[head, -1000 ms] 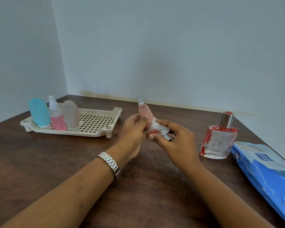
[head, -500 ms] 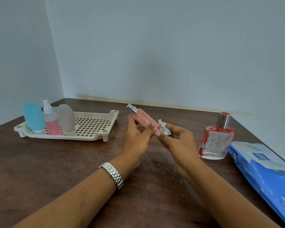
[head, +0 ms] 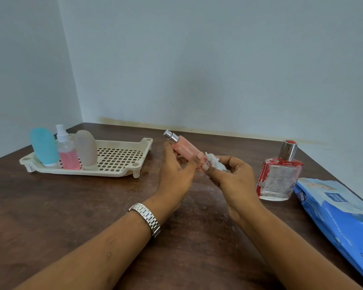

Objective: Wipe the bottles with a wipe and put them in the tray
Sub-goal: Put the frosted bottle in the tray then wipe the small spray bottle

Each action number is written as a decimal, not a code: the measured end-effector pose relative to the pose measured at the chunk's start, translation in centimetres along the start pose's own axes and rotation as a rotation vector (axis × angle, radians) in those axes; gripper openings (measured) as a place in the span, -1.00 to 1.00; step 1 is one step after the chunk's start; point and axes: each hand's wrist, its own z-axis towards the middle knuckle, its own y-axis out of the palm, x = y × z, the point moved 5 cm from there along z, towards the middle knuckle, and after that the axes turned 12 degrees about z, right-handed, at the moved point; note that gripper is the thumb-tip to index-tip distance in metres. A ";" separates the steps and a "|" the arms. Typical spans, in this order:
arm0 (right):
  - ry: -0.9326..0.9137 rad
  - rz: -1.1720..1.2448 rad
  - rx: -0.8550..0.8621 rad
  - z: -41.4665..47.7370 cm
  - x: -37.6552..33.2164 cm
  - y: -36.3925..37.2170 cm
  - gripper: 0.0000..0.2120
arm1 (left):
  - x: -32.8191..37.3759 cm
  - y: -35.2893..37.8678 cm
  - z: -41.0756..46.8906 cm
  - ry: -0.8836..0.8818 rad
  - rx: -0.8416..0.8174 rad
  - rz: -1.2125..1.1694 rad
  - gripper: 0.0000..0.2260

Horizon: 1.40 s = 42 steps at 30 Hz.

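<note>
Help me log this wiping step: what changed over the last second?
The slim pink spray bottle tipped from near upright to leaning left, still gripped by the left hand. The crumpled white wipe in the right hand slid down to its base end. The cream slotted tray with three bottles, the square glass perfume bottle and blue wipes pack stayed put.

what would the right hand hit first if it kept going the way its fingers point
The pink bottle: the right hand, pinching the wipe, points left at its lower end, which the left hand holds. They look nearly touching, though depth is unclear.
</note>
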 end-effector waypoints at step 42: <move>-0.358 -0.411 0.076 0.1 -2.9 -0.5 -0.64 | 2.7 0.3 -1.2 0.468 -0.102 0.845 -0.43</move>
